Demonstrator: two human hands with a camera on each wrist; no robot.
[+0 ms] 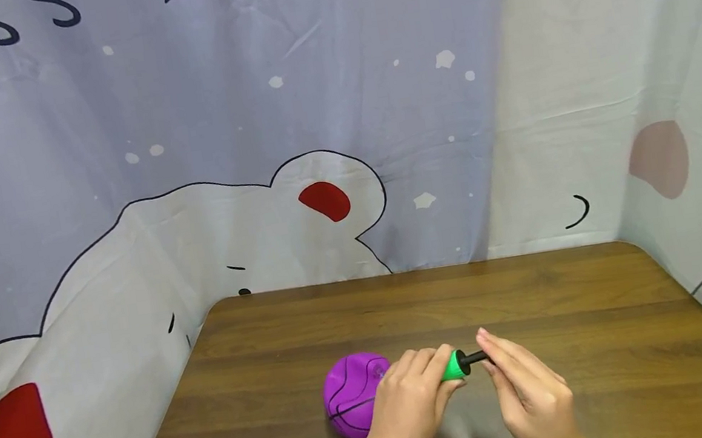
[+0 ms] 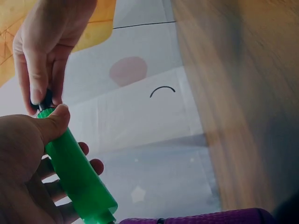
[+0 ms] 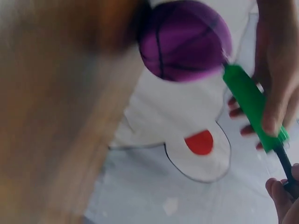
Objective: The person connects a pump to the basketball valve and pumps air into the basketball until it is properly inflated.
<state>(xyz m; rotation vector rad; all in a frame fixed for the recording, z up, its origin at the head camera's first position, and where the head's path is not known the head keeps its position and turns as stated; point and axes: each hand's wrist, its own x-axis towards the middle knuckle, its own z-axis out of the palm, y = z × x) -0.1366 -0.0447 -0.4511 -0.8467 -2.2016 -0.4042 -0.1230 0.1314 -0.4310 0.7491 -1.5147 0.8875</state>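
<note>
A purple ball (image 1: pixel 349 397) with black basketball-style lines sits on the wooden table, dented near its top right. My left hand (image 1: pixel 410 396) grips the green barrel of a hand pump (image 2: pixel 79 172), fingers wrapped around it. In the right wrist view the pump's front end meets the ball (image 3: pixel 184 44) at its side; how the tip enters is too small to tell. From the barrel's other end a black plunger rod (image 3: pixel 283 161) sticks out. My right hand (image 1: pixel 532 394) pinches the black handle at the rod's end, mostly hidden by the fingers.
Under the hands lies a brown wooden table (image 1: pixel 417 307) with rounded far corners. A printed cloth (image 1: pixel 316 67) in lilac and white hangs behind it, and a white cloth (image 1: pixel 634 74) runs along the right side.
</note>
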